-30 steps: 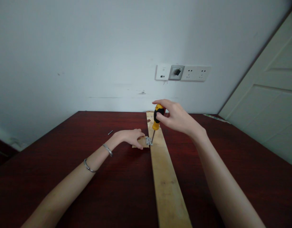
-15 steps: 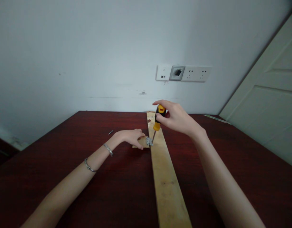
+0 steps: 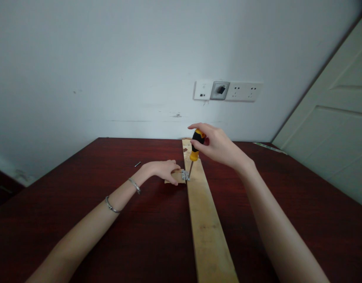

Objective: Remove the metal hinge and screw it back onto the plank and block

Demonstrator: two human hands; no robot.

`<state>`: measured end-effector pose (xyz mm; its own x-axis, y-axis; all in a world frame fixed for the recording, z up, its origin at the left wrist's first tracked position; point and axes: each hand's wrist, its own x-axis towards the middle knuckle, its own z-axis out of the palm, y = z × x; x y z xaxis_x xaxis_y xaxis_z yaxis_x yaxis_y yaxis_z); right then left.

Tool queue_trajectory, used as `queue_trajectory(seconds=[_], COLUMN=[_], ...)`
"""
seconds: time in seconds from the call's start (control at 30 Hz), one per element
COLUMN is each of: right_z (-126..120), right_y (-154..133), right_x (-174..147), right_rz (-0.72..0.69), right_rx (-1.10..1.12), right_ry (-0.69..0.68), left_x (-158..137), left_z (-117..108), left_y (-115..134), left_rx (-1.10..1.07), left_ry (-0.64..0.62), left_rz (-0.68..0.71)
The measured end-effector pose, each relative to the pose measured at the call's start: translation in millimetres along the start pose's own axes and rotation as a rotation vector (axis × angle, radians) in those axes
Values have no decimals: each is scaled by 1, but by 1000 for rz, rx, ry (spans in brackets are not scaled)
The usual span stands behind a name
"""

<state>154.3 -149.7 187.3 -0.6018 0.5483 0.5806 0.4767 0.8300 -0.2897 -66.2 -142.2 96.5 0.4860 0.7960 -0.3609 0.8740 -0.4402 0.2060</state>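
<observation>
My right hand (image 3: 214,144) is closed round the black-and-yellow handle of a screwdriver (image 3: 194,155). The shaft slants down, and its tip meets the right side of a small metal hinge (image 3: 183,175). That hinge bridges a short wooden block (image 3: 178,181) and a long wooden board (image 3: 203,212) lying lengthwise on the table. With thumb and fingers over its two edges, my left hand (image 3: 165,171) grips the short block against the board's left edge. Whether a screw sits under the tip is too small to tell.
A small dark metal pin or bit (image 3: 138,164) lies on the dark red table (image 3: 134,236), left of the block. Behind stands a white wall with sockets (image 3: 228,91). A thin strip (image 3: 269,147) lies at the back right near a white door (image 3: 340,129).
The screwdriver's handle has turned and tilted slightly in my right hand, whose fingers have shifted a little left. My left hand, the block and the board stay in place.
</observation>
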Motion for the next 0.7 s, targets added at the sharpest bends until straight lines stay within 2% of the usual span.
queue_trajectory(seconds=[0.37,0.5,0.7], right_z=[1,0,0], right_y=[2,2,-2], right_x=[-2,-1,-3], right_rz=[-5,-37,10], right_rx=[-94,-58,-68], right_ry=[-9,-7,-29], left_x=[1,1,2], left_z=[0,0,0], left_y=[1,1,-1], left_rx=[25,21,10], left_ry=[3,1,-1], left_rz=[-4,3,11])
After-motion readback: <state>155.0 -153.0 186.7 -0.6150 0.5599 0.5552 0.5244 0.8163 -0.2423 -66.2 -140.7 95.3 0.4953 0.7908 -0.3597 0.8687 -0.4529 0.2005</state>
